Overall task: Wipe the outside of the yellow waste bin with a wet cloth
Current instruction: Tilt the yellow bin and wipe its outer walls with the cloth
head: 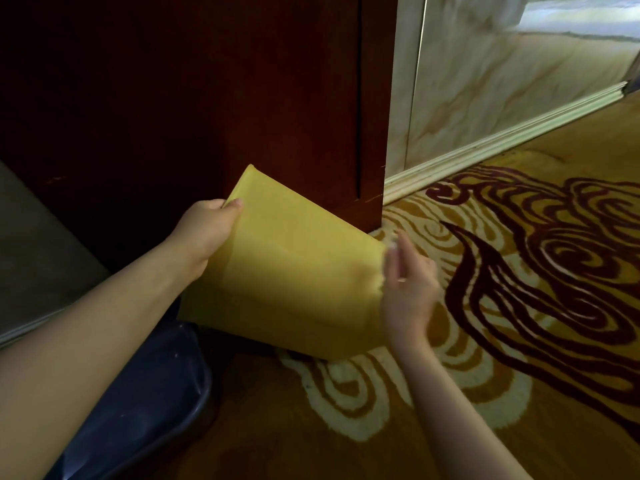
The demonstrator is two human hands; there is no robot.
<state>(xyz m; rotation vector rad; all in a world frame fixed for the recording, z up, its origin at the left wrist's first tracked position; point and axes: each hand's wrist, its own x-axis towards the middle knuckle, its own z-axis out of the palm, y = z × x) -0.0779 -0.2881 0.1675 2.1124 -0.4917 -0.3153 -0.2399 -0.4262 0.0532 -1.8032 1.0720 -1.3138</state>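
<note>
The yellow waste bin [294, 268] is tilted off the carpet and leans against a dark wooden cabinet. Its narrow end points up and left, its wide end down towards me. My left hand [204, 230] grips the upper left edge of the bin, thumb on top. Blurred by motion, my right hand [407, 285] presses flat against the bin's right edge. A pale cloth [392, 243] shows only as a whitish scrap at the fingertips and along the bin's edge. The rest of it is hidden under the hand.
The dark red wooden cabinet [242, 98] stands right behind the bin. A dark plastic bag [149, 393] lies on the floor at lower left, under my left arm. Patterned yellow and maroon carpet [519, 271] spreads to the right, up to a marble wall with a pale skirting board [502, 140].
</note>
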